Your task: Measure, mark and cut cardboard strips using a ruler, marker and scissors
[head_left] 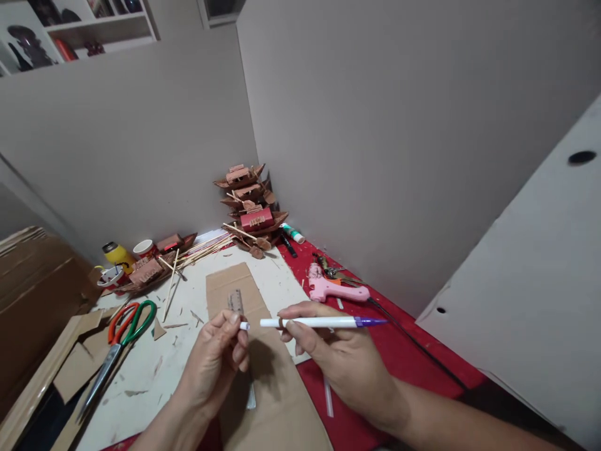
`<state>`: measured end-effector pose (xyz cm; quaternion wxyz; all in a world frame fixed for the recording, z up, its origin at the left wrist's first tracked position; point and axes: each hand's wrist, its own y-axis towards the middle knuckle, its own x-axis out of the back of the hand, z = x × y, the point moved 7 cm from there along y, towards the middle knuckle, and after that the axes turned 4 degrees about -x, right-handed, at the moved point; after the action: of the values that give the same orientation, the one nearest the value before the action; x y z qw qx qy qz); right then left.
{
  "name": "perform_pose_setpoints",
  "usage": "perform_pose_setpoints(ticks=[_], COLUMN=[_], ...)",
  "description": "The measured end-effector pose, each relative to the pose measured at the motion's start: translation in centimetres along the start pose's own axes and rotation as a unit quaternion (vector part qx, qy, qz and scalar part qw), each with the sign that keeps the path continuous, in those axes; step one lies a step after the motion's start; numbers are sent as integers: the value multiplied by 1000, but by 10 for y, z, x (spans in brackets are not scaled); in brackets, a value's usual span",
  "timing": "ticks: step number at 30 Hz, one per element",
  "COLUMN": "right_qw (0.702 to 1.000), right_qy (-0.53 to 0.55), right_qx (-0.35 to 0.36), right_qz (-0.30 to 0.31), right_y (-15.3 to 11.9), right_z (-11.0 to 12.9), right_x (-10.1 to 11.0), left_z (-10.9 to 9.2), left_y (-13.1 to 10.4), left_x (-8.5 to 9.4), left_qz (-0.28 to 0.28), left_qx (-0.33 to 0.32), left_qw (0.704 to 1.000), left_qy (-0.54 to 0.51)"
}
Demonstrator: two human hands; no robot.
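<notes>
- The pen (323, 322) is a slim white plastic tube with a purple end, lying level above the strip of brown cardboard (263, 363). The right hand (338, 357) has it pinched; the fingers (300, 329) are curled tight around the barrel near its left end.
- The left hand (216, 360) has its fingers closed narrow on a tiny white cap (244, 326), just off the pen's tip, with a small gap between the two.
- A little clear ruler (236, 301) lies flat on the cardboard, right behind the left hand.
- The desk (404, 351) is red on the right, with a scuffed white sheet over the left part, littered with cardboard scraps and thin wooden sticks.
- The scissors (123, 341) have one orange and one green handle loop and long metal blades, and sit left of the hands.
- The pink glue gun (334, 289) is smooth plastic, lying on its side near the wall.
- A stack of small brown model boats (248, 203) sits in the corner, looking rough and handmade.
- There's a yellow jar (118, 255) and a white cup (143, 248) at the back left; can't tell what's in them.
</notes>
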<state>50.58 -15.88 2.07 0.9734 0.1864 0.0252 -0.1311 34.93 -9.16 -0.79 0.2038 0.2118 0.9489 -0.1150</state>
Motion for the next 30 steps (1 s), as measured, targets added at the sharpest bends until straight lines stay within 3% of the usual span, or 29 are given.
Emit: perform_pose_setpoints(ticks=[5, 15, 22, 25, 27, 30], right_qw=[998, 996, 996, 994, 993, 985], right_qy=[-52, -79, 24, 39, 31, 22], right_qx=[41, 50, -88, -100, -110, -167], right_qz=[20, 4, 3, 7, 18, 47], right_y=[-5, -4, 2, 7, 11, 11], right_z=[1, -1, -18, -16, -16, -26], right_x=[-10, -8, -7, -5, -4, -5], left_z=[9, 9, 9, 2, -10, -35], left_y=[-6, -6, -5, 5, 17, 37], left_x=[-8, -9, -8, 5, 23, 62], left_qz=[20, 18, 14, -8, -38, -105], left_qx=[16, 5, -2, -36, -74, -125], left_qw=[1000, 1000, 999, 992, 977, 926], left_qy=[-16, -16, 48, 122, 196, 341])
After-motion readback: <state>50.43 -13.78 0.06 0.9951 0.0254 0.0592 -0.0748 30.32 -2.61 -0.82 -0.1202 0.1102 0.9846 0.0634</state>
